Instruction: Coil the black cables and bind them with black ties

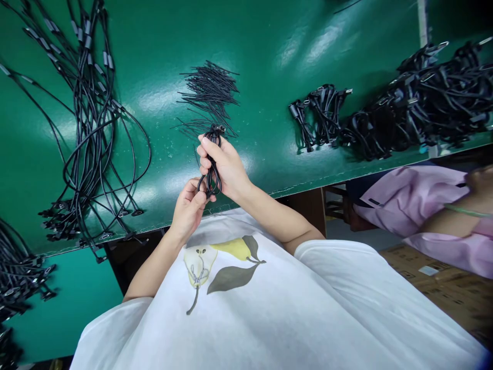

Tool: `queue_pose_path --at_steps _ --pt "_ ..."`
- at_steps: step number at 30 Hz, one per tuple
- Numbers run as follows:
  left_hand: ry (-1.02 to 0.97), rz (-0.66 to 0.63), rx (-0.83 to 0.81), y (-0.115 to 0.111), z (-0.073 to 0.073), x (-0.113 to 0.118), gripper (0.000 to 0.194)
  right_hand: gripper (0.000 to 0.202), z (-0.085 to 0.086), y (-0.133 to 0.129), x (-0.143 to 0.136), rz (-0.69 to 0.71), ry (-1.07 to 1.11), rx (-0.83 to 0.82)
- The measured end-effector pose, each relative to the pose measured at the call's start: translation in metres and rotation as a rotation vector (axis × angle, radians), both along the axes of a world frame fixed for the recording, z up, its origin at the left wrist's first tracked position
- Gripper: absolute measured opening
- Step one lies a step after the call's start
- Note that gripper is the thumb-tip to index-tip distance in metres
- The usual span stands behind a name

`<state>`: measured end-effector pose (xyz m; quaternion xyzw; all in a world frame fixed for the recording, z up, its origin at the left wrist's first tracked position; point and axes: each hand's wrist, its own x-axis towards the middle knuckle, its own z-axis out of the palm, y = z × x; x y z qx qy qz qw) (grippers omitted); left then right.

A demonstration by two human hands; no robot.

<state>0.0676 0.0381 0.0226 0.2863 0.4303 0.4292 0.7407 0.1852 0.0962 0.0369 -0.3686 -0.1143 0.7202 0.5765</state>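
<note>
A black cable (213,177), folded into a small looped bundle, is held up between my two hands near the table's front edge. My right hand (227,162) is closed round its upper part, the thumb pressed across the strands, with a connector showing above. At the lower loops, my left hand (190,205) pinches the cable's bottom end between thumb and fingers. Just beyond my hands lies a pile of thin black ties (211,87) on the green table (254,46).
Long unfolded cables (88,128) are heaped on the left, and more cables (19,272) lie at the far left. Several bundled cables (327,113) and a larger pile (423,103) sit on the right. A person's pink sleeve (419,190) is at the right edge.
</note>
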Motion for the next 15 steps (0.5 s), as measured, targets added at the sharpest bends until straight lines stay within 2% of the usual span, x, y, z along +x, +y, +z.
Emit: queue_pose_path --at_steps 4,7,15 --pt "0.042 -0.073 0.114 0.001 -0.005 -0.005 0.045 0.018 0.002 0.004 -0.002 -0.078 -0.078 0.02" --pt "0.075 -0.064 0.179 0.002 -0.006 -0.004 0.049 0.023 0.001 0.005 -0.005 -0.07 -0.136 0.033" --pt "-0.075 0.049 0.049 -0.001 0.01 0.012 0.041 0.032 -0.016 0.009 -0.01 -0.161 -0.255 0.141"
